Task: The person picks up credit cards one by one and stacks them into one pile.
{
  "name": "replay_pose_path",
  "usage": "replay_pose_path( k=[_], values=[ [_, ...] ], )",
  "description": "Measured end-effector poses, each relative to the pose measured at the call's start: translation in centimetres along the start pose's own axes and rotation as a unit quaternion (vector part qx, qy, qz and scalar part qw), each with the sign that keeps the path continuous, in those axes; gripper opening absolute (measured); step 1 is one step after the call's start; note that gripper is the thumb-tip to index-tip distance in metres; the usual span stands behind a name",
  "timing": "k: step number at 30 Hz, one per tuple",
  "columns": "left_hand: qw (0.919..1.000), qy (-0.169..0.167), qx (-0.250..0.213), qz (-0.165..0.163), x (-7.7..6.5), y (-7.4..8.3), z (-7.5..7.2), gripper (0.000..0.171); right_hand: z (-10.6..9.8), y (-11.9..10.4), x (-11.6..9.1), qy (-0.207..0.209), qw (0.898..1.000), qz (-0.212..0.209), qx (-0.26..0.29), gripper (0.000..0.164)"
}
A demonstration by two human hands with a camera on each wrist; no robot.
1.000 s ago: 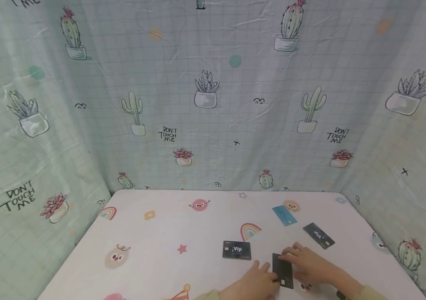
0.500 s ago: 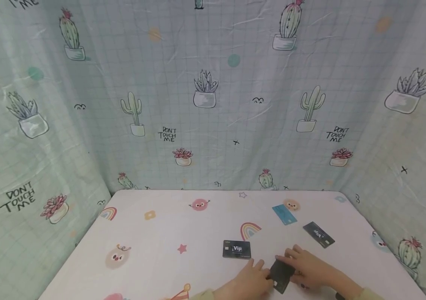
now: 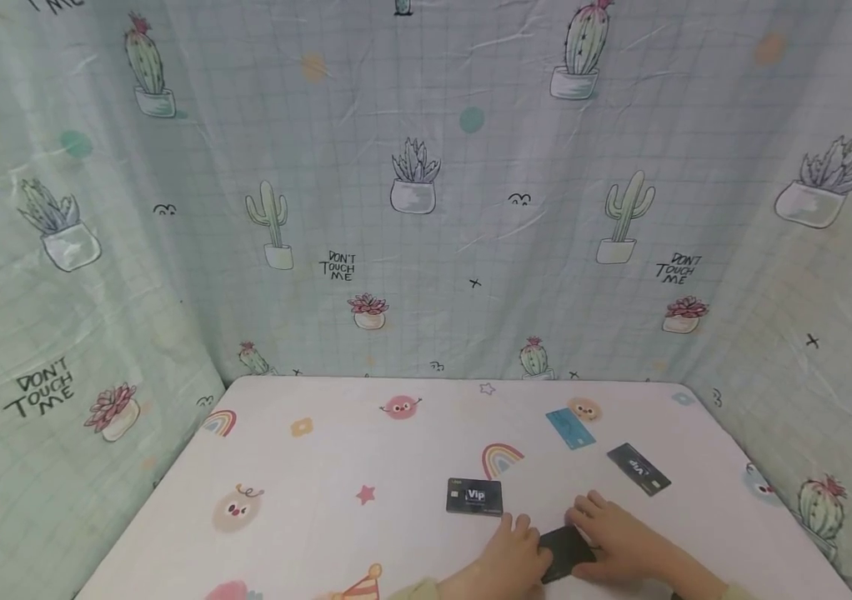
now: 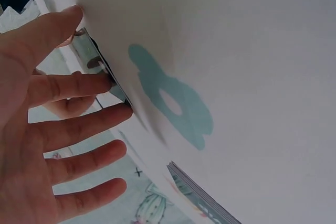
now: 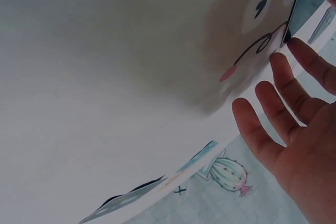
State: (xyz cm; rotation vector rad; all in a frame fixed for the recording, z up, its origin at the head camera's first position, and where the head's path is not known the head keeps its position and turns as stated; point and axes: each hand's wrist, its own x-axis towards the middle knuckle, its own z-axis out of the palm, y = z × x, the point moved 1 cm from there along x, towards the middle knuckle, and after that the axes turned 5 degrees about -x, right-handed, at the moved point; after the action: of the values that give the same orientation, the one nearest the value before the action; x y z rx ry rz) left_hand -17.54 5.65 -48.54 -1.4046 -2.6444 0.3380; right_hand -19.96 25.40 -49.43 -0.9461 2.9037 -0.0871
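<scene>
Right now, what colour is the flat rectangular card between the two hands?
The flat rectangular card looks black, clearest in the head view.

Dark card (image 3: 568, 552) rotated clockwise over the last second. Its chip end had pointed at the person, then swung toward the near Vip card's (image 3: 474, 497) side. Chip showed before, then dropped out of sight at the left hand's (image 3: 508, 557) fingers. Right hand's (image 3: 617, 533) thumb shifted closer to the person, toward the near Vip card's side.
</scene>
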Motion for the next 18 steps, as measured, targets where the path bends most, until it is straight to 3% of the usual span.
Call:
replay_pose_path(
  k=[5, 18],
  values=[
    [0.9998, 0.008, 0.019, -0.006, 0.02, 0.02, 0.21, 0.031, -0.02, -0.21, -0.01, -0.006, 1.0, 0.009, -0.003, 0.056],
    [0.9977, 0.04, 0.054, -0.001, -0.21, 0.0, 0.21, 0.028, 0.4, 0.4, -0.81, 0.039, 0.998, -0.047, 0.003, 0.052]
  ],
)
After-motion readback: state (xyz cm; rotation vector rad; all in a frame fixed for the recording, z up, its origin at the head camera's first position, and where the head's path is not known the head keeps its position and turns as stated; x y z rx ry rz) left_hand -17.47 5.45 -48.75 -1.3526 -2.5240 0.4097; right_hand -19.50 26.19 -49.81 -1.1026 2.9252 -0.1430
